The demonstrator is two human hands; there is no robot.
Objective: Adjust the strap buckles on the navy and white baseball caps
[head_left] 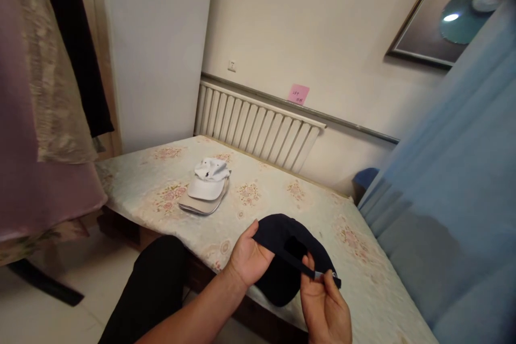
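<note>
**A:** Any writing to read?

**B:** Little. The pink square sticky note (299, 94) on the cream wall bears a few dark handwritten marks, too small to make out; the white cotton baseball cap (207, 183) has a small dark stitched emblem on its front, and I cannot tell the brand.

**A:** And the cap in hand?

**B:** The dark navy fabric baseball cap (282, 234) is turned with its back opening toward the camera; soft crown, plain, no lettering showing; a thin dark adjuster strap (296, 264) crosses the opening and ends in a small silvery metal tip (320, 275).

**A:** The hands?

**B:** The left hand (248, 260) is closed on the cap's left side, thumb up along the crown's edge, fingers curled against the cap; the right hand (324, 306) pinches the strap's free end between thumb and forefinger, just beside the metal tip.

**A:** Where does it sit?

**B:** It is held over the near edge of the bed with the pale floral cover (282, 193); whether it touches the cover I cannot tell.

**A:** Around it?

**B:** The white cap rests on top of a beige brimmed cap (201, 207), farther up the bed and well apart; behind them runs a white ribbed radiator (258, 129), with a white wall socket (231, 66) above its left end; a framed picture (435, 27) hangs upper right; a blue cloth (455, 183) fills the right side; hanging garments (40, 91) fill the left.
</note>
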